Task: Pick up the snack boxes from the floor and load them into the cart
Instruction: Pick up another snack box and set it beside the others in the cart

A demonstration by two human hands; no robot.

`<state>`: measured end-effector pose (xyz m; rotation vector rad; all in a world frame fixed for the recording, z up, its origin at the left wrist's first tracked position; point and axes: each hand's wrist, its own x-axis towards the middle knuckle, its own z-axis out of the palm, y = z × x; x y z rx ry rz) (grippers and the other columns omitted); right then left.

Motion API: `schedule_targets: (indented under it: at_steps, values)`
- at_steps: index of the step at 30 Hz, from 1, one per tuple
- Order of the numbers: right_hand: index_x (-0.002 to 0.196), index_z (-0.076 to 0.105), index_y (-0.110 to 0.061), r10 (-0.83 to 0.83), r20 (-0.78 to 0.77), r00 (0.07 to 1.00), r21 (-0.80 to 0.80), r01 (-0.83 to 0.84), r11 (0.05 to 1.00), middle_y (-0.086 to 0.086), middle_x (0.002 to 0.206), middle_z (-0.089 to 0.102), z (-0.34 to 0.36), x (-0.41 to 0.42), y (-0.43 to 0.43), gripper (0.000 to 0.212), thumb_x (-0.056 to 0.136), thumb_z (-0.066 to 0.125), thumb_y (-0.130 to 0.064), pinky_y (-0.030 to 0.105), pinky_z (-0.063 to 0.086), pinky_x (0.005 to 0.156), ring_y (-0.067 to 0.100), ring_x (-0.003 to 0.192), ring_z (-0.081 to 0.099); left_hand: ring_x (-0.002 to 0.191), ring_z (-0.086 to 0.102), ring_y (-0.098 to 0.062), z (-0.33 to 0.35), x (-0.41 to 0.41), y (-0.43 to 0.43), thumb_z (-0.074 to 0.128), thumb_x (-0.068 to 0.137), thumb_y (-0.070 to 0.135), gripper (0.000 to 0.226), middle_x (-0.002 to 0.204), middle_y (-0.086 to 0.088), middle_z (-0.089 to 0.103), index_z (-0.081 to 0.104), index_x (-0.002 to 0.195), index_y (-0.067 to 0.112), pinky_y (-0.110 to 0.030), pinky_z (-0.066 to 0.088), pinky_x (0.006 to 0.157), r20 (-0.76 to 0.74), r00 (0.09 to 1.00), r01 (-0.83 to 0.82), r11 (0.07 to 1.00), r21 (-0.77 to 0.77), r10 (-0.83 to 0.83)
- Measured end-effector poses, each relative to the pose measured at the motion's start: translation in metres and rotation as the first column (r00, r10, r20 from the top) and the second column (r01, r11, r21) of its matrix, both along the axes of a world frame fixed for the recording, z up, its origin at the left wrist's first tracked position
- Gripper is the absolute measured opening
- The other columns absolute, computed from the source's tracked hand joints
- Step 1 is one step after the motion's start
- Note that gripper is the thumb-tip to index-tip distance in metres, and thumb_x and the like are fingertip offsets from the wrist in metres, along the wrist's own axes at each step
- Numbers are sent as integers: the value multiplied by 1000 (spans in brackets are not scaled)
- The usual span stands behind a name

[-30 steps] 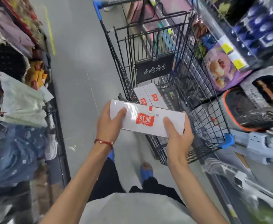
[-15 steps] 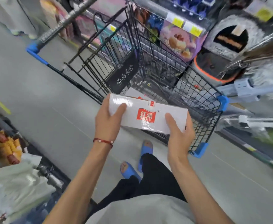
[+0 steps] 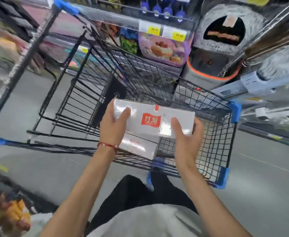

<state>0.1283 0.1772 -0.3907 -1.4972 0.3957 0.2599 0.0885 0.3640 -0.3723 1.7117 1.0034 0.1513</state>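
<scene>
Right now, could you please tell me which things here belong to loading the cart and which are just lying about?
Job: box in hand, held by left hand and right hand; second box lying in the cart.
Just about: purple pack, yellow price tags, grey furry pet house, all beyond the cart.

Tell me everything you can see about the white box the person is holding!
The white box is a long, flat carton, glossy like it's film-wrapped, with a red label bearing white characters on top. It is held roughly level above the wire basket of the cart. The left hand grips its left end, the right hand its right end, thumbs on top. A second box lies just beneath it in the cart.
</scene>
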Motion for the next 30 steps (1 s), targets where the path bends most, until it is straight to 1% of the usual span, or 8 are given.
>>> schedule_targets:
  at_steps: [5, 8, 12, 17, 21, 24, 28, 30]
  values:
    - [130, 41, -13, -27, -51, 998, -14, 27, 1000, 1, 119, 68, -45, 29, 16, 53, 93, 77, -22, 33, 61, 92, 8, 104, 72, 114, 63, -15, -40, 49, 21, 67, 89, 36, 57, 127, 4, 65, 50, 144, 29, -42, 51, 103, -71, 995, 62, 996, -64, -66]
    - [130, 37, -14, 14, -82, 997, -23, -16, 1000, 4, 123, 66, -79, 43, 24, 55, 94, 76, -26, 24, 60, 87, 8, 105, 71, 118, 63, -16, -74, 74, 37, 66, 81, 44, 58, 128, 6, 67, 56, 137, 29, -46, 49, 105, -126, 983, 121, 989, -81, -130]
    - [138, 34, -12, 33, -134, 990, -68, -42, 997, -3, 123, 62, -122, 58, 36, 62, 93, 77, -23, 16, 55, 88, -5, 104, 67, 110, 67, -11, -119, 95, 55, 70, 86, 28, 44, 117, 11, 72, 60, 129, 29, -45, 51, 104, -162, 973, 144, 980, -140, -166]
    - [143, 27, -13, 8, -224, 975, -76, -26, 997, 3, 131, 63, -174, 65, 49, 70, 94, 76, -25, 42, 59, 100, 15, 115, 70, 107, 67, -16, -177, 108, 75, 72, 81, 37, 49, 114, 9, 71, 57, 127, 28, -47, 52, 100, -240, 938, 210, 960, -183, -251]
    - [145, 29, -19, -8, -264, 964, -108, -22, 994, -11, 135, 58, -207, 72, 63, 65, 96, 72, -15, 48, 59, 99, 11, 118, 68, 112, 66, -19, -215, 111, 90, 76, 78, 44, 59, 120, 7, 69, 52, 131, 29, -48, 49, 105, -349, 891, 231, 952, -202, -290]
    - [161, 16, -28, 16, -307, 952, -119, -55, 991, -7, 149, 54, -229, 74, 72, 88, 96, 73, -16, 43, 59, 100, 7, 120, 67, 124, 55, -19, -236, 113, 96, 79, 77, 51, 90, 140, 0, 58, 33, 151, 26, -44, 39, 114, -431, 838, 277, 941, -193, -335]
    - [164, 18, -19, 59, -278, 959, -182, -113, 977, -22, 126, 58, -254, 75, 81, 84, 98, 71, -13, 6, 52, 85, -21, 103, 61, 139, 43, -30, -262, 116, 101, 73, 85, 51, 101, 152, -11, 46, 12, 158, 19, -41, 33, 114, -507, 767, 326, 919, -221, -394]
    - [164, 20, -21, 56, -299, 953, -198, -120, 973, -18, 127, 61, -265, 76, 84, 84, 98, 71, -17, 9, 52, 88, -16, 108, 63, 140, 42, -31, -274, 119, 104, 73, 85, 50, 103, 151, -14, 46, 8, 158, 17, -39, 33, 113, -513, 752, 317, 909, -269, -414]
